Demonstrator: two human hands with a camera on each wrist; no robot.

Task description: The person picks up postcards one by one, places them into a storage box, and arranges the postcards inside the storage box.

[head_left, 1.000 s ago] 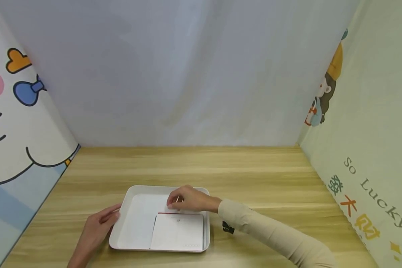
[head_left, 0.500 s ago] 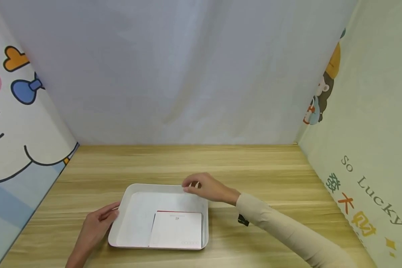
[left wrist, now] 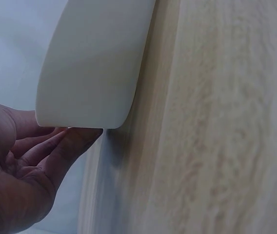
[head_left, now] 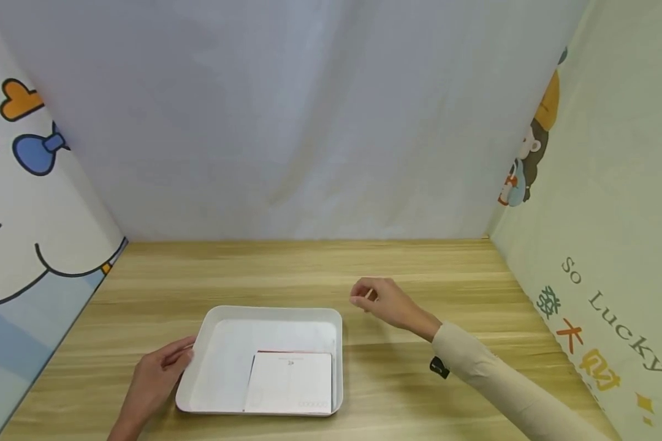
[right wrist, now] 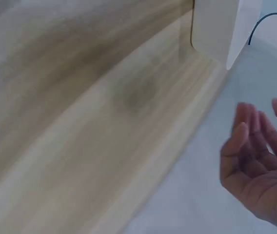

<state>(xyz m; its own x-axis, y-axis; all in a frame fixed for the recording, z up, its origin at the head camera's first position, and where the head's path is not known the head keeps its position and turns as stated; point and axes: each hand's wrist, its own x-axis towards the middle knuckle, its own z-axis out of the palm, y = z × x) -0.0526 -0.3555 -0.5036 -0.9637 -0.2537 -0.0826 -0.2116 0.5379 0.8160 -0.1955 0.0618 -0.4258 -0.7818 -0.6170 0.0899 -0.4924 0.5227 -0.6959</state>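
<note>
A white rectangular tray [head_left: 228, 355] lies on the wooden table. In its right front part rests a white postcard-like sheet [head_left: 289, 383] with a small printed mark and a row of little boxes; a red edge shows under its far side. My left hand [head_left: 154, 380] touches the tray's left side, its fingertips against the outer wall [left wrist: 89, 87] in the left wrist view. To the right of the tray, my right hand [head_left: 388, 301] hovers over the table. In the right wrist view that hand [right wrist: 260, 161] holds nothing, fingers loosely bent and thumb apart.
Pale cloth [head_left: 309, 122] hangs behind the wooden table [head_left: 309, 269]. Printed cartoon panels stand at the left [head_left: 38, 208] and right [head_left: 601, 245] sides. A small black device [head_left: 439, 367] sits at the right wrist below the beige sleeve [head_left: 496, 373].
My right hand has moved from above the postcard-like sheet, over the tray's far right rim, to the table on the right. My left hand stays at the tray's left side.
</note>
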